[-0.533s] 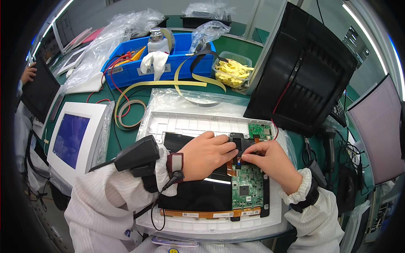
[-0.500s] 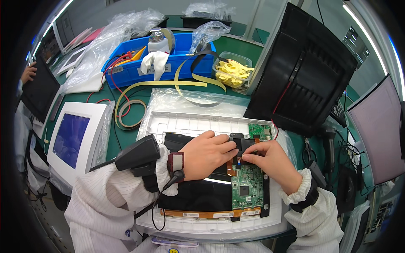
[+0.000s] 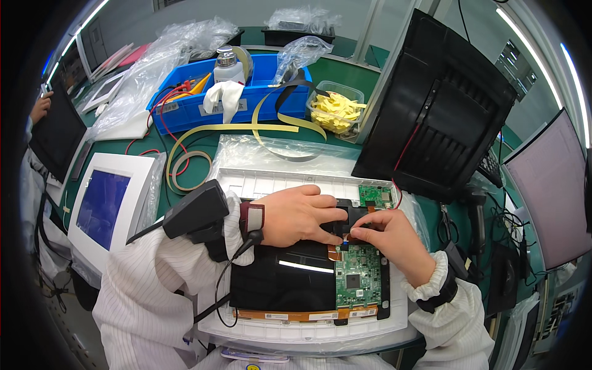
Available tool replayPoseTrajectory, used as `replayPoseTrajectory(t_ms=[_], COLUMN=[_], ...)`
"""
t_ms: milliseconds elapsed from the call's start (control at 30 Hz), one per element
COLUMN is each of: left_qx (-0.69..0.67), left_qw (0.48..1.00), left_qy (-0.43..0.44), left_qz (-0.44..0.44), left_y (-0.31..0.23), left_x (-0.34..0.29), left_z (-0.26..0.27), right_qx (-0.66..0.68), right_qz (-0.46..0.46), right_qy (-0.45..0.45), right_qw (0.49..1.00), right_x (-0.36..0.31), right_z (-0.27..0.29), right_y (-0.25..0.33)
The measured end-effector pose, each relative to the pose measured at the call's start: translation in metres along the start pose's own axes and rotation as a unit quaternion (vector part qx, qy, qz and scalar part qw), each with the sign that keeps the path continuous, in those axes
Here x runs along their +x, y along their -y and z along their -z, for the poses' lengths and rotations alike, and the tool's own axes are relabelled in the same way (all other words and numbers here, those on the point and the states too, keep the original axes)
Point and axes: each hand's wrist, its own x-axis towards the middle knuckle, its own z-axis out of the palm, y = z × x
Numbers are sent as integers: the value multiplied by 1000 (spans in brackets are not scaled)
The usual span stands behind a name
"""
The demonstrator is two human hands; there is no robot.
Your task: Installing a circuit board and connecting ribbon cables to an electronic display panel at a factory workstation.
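Observation:
A black display panel lies in a white plastic housing in front of me, with a green circuit board along its right side. My left hand rests over the panel's upper part, fingers stretched out and apart. Its index fingertip touches the spot beside a small blue-and-white cable end at the board's top edge. Thumb and index finger of my right hand are pinched together just right of that cable end; what lies between them is hidden. An orange flex strip runs along the panel's lower edge.
Behind the housing are a tape roll, a blue bin and a tub of yellow pieces. A large black housing leans at right, near scissors. A white-framed screen stands left. Another person's hand shows far left.
My left index finger has stretched down to the cable end. The right hand's pinch remains beside the cable end. The whole view has shifted slightly.

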Motion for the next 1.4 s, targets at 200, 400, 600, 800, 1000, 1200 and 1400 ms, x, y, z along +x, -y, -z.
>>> replayPoseTrajectory(t_ms=[200, 400, 600, 800, 1000, 1200, 1400], left_qx=[-43, -382, -432, -481, -451, -505, -488], left_qw=[996, 844, 788, 749, 774, 737, 752], left_qy=[-69, -220, -234, -260, -225, -265, -254], left_qz=[36, 305, 369, 374, 383, 362, 362], left_y=[-8, -29, -34, -38, -40, -39, -39], left_x=[5, 31, 33, 34, 32, 32, 31], left_z=[-11, -6, -10, -15, -10, -13, -13], right_qx=[22, 21, -121, -246, -265, -255, -241], right_qz=[7, 36, 159, 267, 278, 281, 265], right_qy=[-10, -26, -166, -184, -196, -188, -132], right_qw=[1000, 999, 966, 913, 902, 906, 924], right_x=[0, -5, -10, -15, -12, -9, -8], right_z=[1, -4, -14, -17, -19, -20, -19], right_y=[-10, -5, -2, 1, -4, -9, -7])
